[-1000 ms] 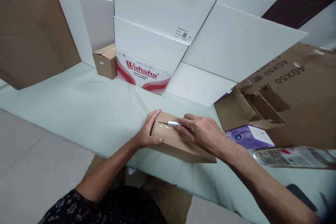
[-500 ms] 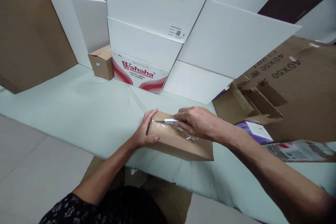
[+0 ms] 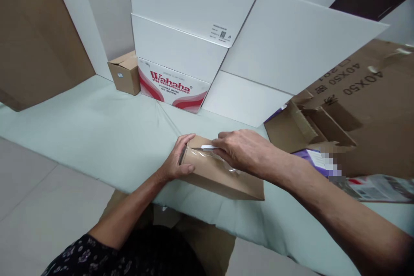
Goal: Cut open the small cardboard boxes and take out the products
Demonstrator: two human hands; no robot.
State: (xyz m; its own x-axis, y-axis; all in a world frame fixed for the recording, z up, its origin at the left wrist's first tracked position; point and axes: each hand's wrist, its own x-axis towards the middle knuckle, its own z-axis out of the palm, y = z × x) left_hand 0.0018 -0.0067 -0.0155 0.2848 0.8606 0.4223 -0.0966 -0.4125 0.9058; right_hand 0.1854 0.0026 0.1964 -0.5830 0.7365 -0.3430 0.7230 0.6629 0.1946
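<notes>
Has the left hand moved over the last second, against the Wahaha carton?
No, not noticeably: the left hand still holds the left end of the brown box, at about the same spot below the Wahaha carton in view.

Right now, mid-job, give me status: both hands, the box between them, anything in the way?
Left hand gripping brown box by its left end. Right hand holding white-handled blade over box top. Clear tape bunched beside right hand.
</notes>
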